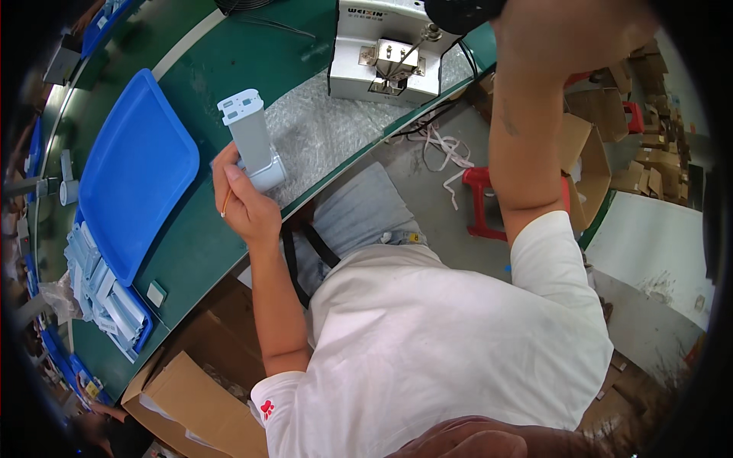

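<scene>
My left hand (248,200) is closed around the lower end of a pale blue-grey plastic housing (253,141). The piece stands nearly upright above the bench, its slotted end uppermost and a rounded part at the bottom. High at the right, my raised right hand (576,34) grips a black electric screwdriver (464,11), partly cut off by the picture's top edge. Its metal shaft slants down to the front of a white screw feeder (389,57). The fingers of that hand are mostly hidden.
A blue tray (141,175) lies on the green bench (187,263); another blue tray below holds several pale plastic parts (103,286). A small pale block (156,293) sits near the edge. Cardboard boxes (198,389) and a red stool (482,204) stand on the floor.
</scene>
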`<move>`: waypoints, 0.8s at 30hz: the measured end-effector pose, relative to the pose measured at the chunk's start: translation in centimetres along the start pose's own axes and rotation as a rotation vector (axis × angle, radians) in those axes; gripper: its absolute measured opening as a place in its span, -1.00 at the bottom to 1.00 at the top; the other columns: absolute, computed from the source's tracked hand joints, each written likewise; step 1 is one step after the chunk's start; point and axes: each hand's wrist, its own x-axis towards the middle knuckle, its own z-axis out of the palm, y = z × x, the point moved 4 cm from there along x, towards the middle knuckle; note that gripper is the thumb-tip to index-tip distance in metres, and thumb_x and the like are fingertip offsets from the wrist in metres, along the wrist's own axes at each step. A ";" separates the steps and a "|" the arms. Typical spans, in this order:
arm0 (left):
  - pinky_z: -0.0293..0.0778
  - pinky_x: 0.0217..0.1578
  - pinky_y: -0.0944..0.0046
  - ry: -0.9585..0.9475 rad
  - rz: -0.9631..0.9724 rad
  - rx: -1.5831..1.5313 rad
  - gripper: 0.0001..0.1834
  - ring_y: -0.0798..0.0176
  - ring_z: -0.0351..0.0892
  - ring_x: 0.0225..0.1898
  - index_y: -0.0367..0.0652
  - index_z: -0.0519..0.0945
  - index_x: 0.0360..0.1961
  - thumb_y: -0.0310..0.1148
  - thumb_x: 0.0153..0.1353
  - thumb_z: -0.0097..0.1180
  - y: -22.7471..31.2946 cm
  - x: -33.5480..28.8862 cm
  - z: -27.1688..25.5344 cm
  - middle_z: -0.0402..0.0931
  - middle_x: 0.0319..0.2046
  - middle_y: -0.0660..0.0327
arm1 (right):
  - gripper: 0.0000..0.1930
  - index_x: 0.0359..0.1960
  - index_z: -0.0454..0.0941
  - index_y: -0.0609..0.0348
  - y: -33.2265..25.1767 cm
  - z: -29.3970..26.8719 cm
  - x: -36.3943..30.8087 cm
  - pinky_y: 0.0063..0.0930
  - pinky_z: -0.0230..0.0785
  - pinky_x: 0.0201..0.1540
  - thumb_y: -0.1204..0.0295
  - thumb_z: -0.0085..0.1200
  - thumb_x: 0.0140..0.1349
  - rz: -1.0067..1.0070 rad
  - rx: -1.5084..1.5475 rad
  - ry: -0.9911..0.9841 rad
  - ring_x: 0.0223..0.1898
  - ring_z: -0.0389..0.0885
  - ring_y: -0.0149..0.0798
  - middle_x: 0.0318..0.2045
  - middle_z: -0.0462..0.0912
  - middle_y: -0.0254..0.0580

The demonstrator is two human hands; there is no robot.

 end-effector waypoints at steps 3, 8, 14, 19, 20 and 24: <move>0.40 0.08 0.22 -0.005 -0.023 -0.024 -0.57 0.18 0.56 -0.01 -0.43 0.62 0.02 -0.36 0.54 -0.27 0.2 0.0 0.3 0.62 -0.03 0.01 | -0.48 -0.25 0.55 0.21 -0.2 0.2 -0.2 -0.53 0.49 -0.55 -0.10 0.03 0.47 0.001 -0.006 0.000 -0.61 0.57 -0.39 -0.47 0.61 -0.20; 0.41 0.09 0.21 -0.013 0.016 -0.013 -0.58 0.17 0.56 0.00 -0.44 0.62 0.01 -0.37 0.54 -0.27 0.2 0.0 0.1 0.61 -0.02 -0.01 | -0.47 -0.26 0.55 0.21 -0.6 -0.1 0.0 -0.53 0.49 -0.55 -0.10 0.03 0.47 -0.009 0.000 0.001 -0.61 0.57 -0.39 -0.48 0.61 -0.20; 0.41 0.10 0.20 -0.018 0.024 -0.010 -0.58 0.14 0.56 0.01 -0.46 0.62 0.00 -0.37 0.54 -0.27 0.3 0.0 0.1 0.61 -0.01 -0.03 | -0.47 -0.26 0.55 0.21 -0.5 -0.1 0.1 -0.53 0.49 -0.55 -0.11 0.03 0.46 -0.011 0.003 -0.005 -0.61 0.57 -0.39 -0.48 0.60 -0.20; 0.40 0.10 0.21 -0.014 0.028 -0.017 -0.58 0.14 0.56 0.01 -0.45 0.61 -0.01 -0.37 0.53 -0.26 0.1 0.0 0.2 0.61 -0.02 -0.03 | -0.47 -0.27 0.56 0.21 -0.3 0.2 -0.2 -0.53 0.49 -0.55 -0.11 0.03 0.46 -0.004 0.001 -0.007 -0.61 0.57 -0.39 -0.48 0.60 -0.20; 0.40 0.10 0.21 -0.012 0.021 -0.019 -0.58 0.14 0.56 0.01 -0.45 0.61 0.00 -0.37 0.54 -0.26 0.0 -0.1 0.2 0.61 -0.02 -0.02 | -0.47 -0.27 0.56 0.21 -0.4 0.2 -0.3 -0.53 0.49 -0.55 -0.11 0.03 0.46 -0.006 -0.002 -0.006 -0.61 0.57 -0.39 -0.48 0.60 -0.20; 0.40 0.09 0.22 0.000 -0.017 -0.035 -0.58 0.18 0.56 0.01 -0.44 0.61 0.00 -0.35 0.54 -0.26 -0.1 -0.2 0.2 0.62 -0.02 0.01 | -0.46 -0.27 0.56 0.21 -0.5 0.0 -0.5 -0.53 0.49 -0.55 -0.11 0.03 0.46 0.000 -0.004 0.001 -0.60 0.57 -0.39 -0.48 0.60 -0.20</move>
